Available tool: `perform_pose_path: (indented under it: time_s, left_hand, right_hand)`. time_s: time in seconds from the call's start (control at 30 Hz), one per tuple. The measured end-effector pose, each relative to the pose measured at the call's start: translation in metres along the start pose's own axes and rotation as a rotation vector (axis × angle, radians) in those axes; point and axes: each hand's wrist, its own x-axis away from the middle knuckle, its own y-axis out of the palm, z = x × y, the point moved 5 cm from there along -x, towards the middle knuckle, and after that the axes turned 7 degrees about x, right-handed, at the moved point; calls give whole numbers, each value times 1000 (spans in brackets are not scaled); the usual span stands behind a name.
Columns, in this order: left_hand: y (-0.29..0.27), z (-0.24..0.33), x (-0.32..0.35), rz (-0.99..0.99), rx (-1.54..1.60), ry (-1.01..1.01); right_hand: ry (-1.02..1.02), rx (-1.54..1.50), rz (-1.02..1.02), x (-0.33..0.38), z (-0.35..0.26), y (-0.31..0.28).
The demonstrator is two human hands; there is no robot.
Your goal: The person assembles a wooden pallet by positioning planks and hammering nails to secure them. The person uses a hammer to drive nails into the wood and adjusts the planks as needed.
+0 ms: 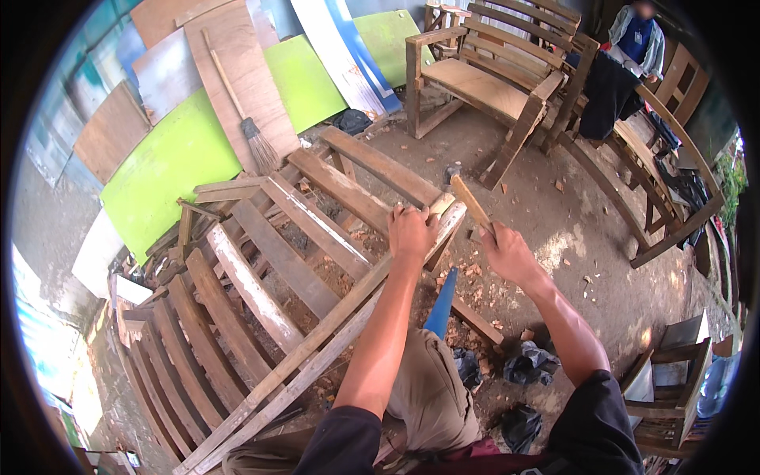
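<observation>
My right hand point(508, 252) is closed round the wooden handle of a hammer point(473, 202). The hammer's dark head point(452, 172) points away from me, just beyond the corner of a slatted wooden frame point(348, 294). Over the end of a brown slat point(340, 190), beside that corner, lies my left hand point(412, 231) with its fingers bent down and closed. What they pinch, if anything, is hidden. A pale bit of wood point(442, 205) shows right next to these fingers. Below the corner, a blue tapered object point(441, 305) stands by my knee.
A wooden bench point(483, 83) stands at the far side, with more wooden furniture point(633, 170) at right. There a person point(637, 39) sits. A broom point(253, 142) leans on boards by green panels point(178, 150). Black plastic point(530, 362) and wood chips litter the ground.
</observation>
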Motion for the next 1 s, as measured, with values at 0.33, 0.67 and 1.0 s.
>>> perform_pose_path:
  time_s: [0.33, 0.67, 1.0]
  left_hand:
    - [1, -2, -2, 1, 18, -1]
    - [-2, 0, 1, 41, 15, 7]
    - [0, -5, -1, -11, -44, -25]
  right_hand:
    - [-78, -8, -22, -4, 6, -1]
    - [-117, -52, 76, -11, 17, 0]
    - [-115, -95, 69, -9, -3, -12]
